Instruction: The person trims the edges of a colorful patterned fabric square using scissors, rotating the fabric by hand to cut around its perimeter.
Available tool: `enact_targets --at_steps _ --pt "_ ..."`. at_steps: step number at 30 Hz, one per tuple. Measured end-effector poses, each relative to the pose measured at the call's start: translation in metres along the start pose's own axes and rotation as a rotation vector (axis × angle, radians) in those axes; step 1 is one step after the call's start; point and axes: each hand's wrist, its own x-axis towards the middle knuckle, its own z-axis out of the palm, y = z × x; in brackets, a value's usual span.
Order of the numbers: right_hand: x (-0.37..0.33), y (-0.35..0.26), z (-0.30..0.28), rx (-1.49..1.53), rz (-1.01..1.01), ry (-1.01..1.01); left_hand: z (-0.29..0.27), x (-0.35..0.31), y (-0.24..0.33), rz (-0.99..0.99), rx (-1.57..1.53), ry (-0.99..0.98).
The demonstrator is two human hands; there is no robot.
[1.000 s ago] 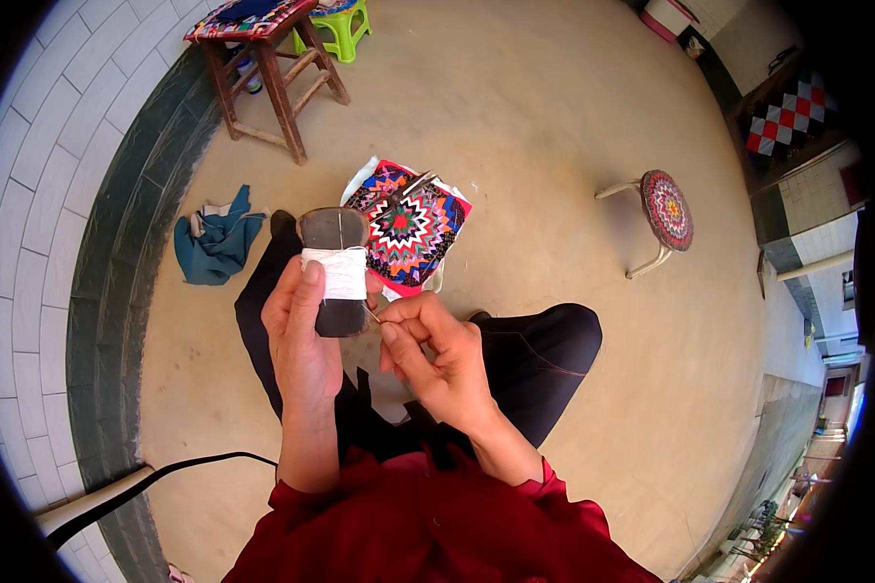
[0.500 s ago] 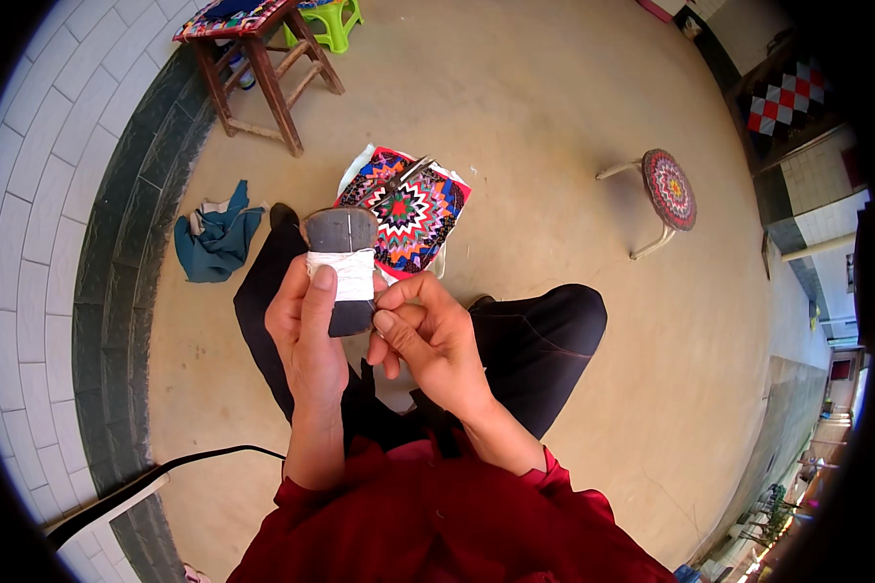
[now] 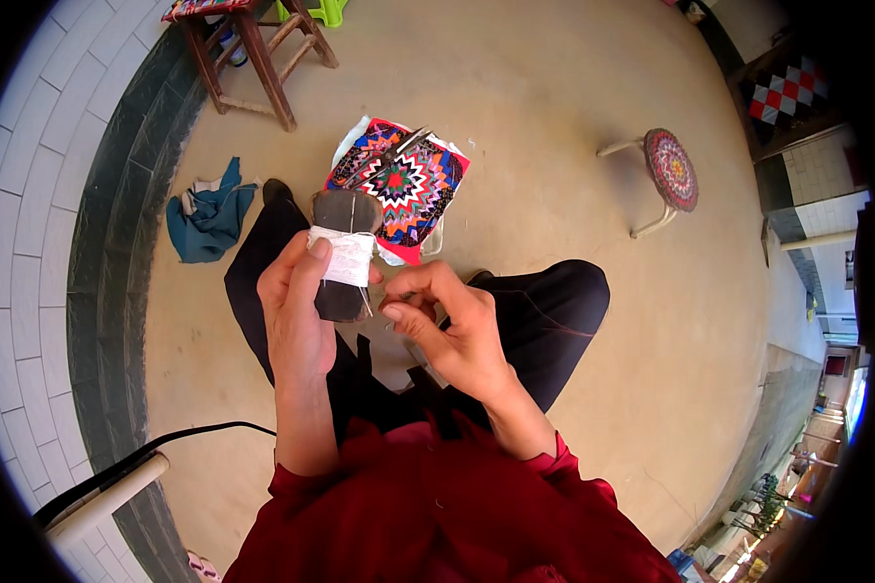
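Gripping a dark thread card (image 3: 340, 307), its middle already wound with white thread (image 3: 348, 260), its ends mostly bare, the left hand (image 3: 297, 316) is near the curled right hand (image 3: 452, 335), whose hold is unclear.

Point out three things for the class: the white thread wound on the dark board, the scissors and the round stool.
White thread (image 3: 345, 257): head view, on the middle of the winding.
Scissors (image 3: 390, 157): head view, near their middle.
Round stool (image 3: 672, 171): head view, on the middle of the patterned seat.
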Motion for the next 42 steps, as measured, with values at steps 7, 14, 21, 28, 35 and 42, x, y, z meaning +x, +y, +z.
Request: enact_targets --at_steps 7,14,21,28,35,42 --pt "0.007 0.010 -0.001 -0.244 -0.409 0.032 0.001 0.000 -0.008 -0.070 -0.048 -0.024" --pt "0.008 0.016 -0.002 -0.345 -0.484 0.001 0.002 -0.001 -0.016 -0.071 -0.035 0.001" --pt "0.011 0.018 0.003 -0.393 -0.441 -0.013 -0.005 0.003 -0.025 -0.030 0.028 0.053" --pt "0.014 0.031 -0.011 0.043 0.160 0.138 -0.016 0.001 -0.024 -0.126 0.003 -0.096" --pt "0.018 0.019 -0.021 0.034 0.007 -0.018 -0.015 0.000 -0.032 -0.118 0.062 -0.215" --pt "0.022 0.035 -0.015 0.565 0.399 -0.001 -0.014 -0.008 -0.038 -0.122 0.130 -0.205"
